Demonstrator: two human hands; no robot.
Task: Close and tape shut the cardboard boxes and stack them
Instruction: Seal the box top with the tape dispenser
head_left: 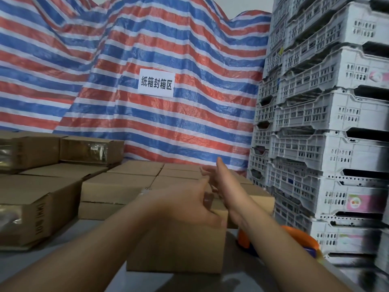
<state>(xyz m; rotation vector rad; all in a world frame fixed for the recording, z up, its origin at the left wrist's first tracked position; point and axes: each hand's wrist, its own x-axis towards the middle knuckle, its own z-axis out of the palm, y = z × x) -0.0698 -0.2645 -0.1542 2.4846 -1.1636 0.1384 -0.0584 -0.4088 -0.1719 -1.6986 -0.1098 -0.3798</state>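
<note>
A closed brown cardboard box [174,249] stands on the grey table right in front of me. My left hand [187,204] lies on its top near the far right corner, fingers stretched forward and thumb along the right edge. A strip of shiny tape [208,199] shows just beyond the fingers. My right hand [220,178] hovers edge-on beyond the box with straight fingers and holds nothing. An orange tape dispenser [294,239] rests on the table to the right, partly hidden by my right forearm.
Closed cardboard boxes [134,180] fill the table behind the near one, and taped boxes [90,151] are stacked at the left, with a larger one [37,209] beside me. White plastic crates [328,127] tower on the right. A striped tarp [147,49] hangs behind.
</note>
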